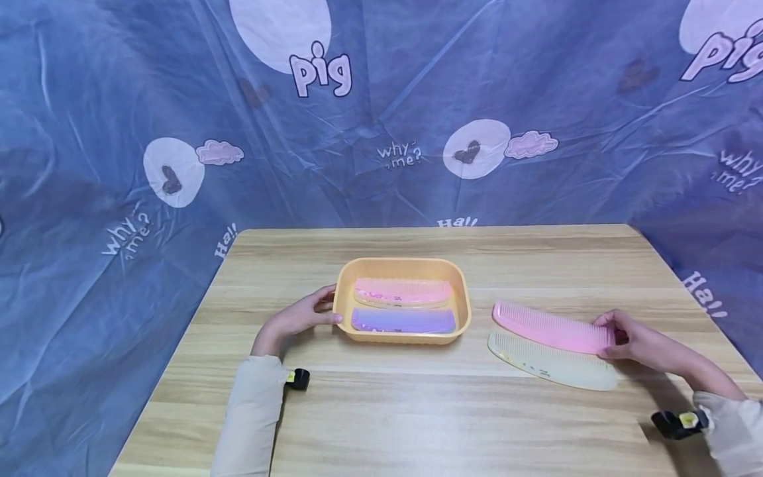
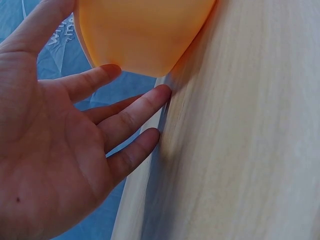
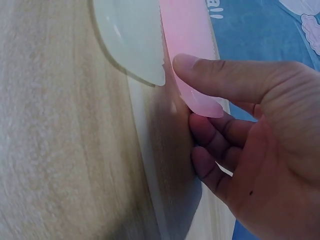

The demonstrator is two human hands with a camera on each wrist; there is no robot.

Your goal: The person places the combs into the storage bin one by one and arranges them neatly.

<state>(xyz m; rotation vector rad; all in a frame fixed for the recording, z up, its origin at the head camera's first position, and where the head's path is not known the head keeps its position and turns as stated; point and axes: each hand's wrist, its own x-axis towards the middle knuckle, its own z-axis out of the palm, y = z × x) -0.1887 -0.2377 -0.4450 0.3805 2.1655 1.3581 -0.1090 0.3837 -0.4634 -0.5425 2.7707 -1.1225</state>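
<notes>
Head view: right hand (image 1: 632, 338) pinches the pink comb (image 1: 551, 327) near the table's (image 1: 417, 411) right edge; left hand (image 1: 304, 315), fingers straight, touches the orange tray (image 1: 344, 311).

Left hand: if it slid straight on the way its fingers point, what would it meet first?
Likely nothing new: the left hand already touches the orange tray at its left wall, fingers straight. Pushing on would press that tray.

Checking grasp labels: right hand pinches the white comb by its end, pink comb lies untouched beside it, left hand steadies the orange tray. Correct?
Not quite. The right hand pinches the pink comb by its end; the white comb lies untouched beside it. The right wrist view shows thumb and fingers on the pink one. The left hand does rest against the orange tray.
</notes>
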